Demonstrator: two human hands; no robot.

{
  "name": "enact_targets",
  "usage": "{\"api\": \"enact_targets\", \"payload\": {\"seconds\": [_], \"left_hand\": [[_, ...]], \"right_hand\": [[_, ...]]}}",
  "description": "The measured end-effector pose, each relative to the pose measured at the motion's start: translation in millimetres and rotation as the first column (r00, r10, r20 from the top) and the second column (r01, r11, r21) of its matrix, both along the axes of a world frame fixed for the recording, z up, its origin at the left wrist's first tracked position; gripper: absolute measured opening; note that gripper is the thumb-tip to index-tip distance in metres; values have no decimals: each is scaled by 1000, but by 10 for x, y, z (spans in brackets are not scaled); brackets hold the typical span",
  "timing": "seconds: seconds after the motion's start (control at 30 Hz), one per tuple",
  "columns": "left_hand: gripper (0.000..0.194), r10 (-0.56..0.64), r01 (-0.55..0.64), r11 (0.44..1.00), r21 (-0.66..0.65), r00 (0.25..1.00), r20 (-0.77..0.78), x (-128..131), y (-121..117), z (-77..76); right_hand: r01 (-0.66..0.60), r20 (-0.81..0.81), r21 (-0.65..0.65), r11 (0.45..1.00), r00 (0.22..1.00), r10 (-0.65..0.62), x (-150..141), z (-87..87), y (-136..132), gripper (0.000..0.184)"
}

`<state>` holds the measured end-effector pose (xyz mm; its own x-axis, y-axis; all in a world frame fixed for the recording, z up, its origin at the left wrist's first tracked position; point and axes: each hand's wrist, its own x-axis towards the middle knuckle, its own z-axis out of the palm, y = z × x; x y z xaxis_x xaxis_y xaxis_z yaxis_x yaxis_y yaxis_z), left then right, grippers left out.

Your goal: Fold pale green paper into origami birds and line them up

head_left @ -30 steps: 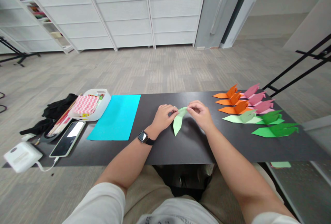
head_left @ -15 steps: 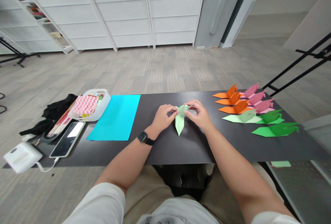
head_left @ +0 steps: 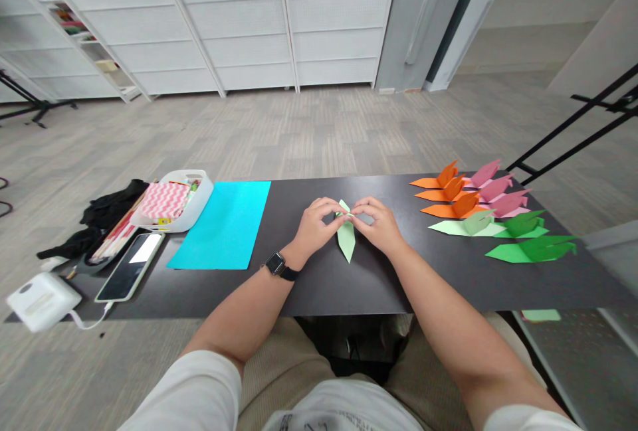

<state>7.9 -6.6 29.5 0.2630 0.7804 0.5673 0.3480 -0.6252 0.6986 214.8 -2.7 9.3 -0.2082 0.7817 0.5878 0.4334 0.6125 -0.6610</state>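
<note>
A pale green folded paper bird (head_left: 346, 242) is held at the middle of the dark table, its pointed end towards me. My left hand (head_left: 319, 224) pinches its upper part from the left, thumb and fingertips together. From the other side my right hand (head_left: 375, 224) pinches the same part, and the fingertips of both hands nearly meet. Between the fingers the folds are mostly hidden; a small tip shows above them. To the right stand finished-looking paper birds: orange ones (head_left: 451, 190), pink ones (head_left: 498, 190), a pale green one (head_left: 468, 224) and dark green ones (head_left: 535, 248).
Left of my hands lie bright blue paper sheets (head_left: 224, 225). Beyond them are a white plastic box (head_left: 199, 202), a phone (head_left: 130, 267) cabled to a white power bank (head_left: 44, 301), a dark tray of sticks (head_left: 112, 245) and black cloth (head_left: 112, 208). The table (head_left: 319, 298) has a near edge above my lap.
Both hands have drawn closer together over the top of the pale green bird. Its spread upper part is now pinched in and mostly covered by the fingers.
</note>
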Motion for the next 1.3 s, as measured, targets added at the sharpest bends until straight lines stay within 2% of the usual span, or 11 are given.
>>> {"api": "enact_targets", "payload": {"seconds": [0.23, 0.53, 0.77, 1.03, 1.3], "left_hand": [[22, 15, -11, 998, -61, 997, 69, -1, 2, 28], [18, -14, 23, 993, -116, 997, 74, -5, 2, 38], [19, -28, 54, 982, -181, 989, 142, -21, 70, -53], [13, -40, 55, 989, -134, 993, 111, -1, 6, 23], [20, -84, 102, 976, -190, 991, 100, 3, 29, 5]], "right_hand": [[7, -29, 31, 999, 1000, -6, 3, 86, -47, 12], [31, -39, 101, 994, 999, -27, -7, 134, -80, 4], [124, 5, 163, 979, 992, -127, 56, 148, -95, 5], [37, -7, 150, 988, 999, -36, -5, 182, -123, 4], [48, 99, 180, 982, 993, -67, 64, 128, -86, 8]]}}
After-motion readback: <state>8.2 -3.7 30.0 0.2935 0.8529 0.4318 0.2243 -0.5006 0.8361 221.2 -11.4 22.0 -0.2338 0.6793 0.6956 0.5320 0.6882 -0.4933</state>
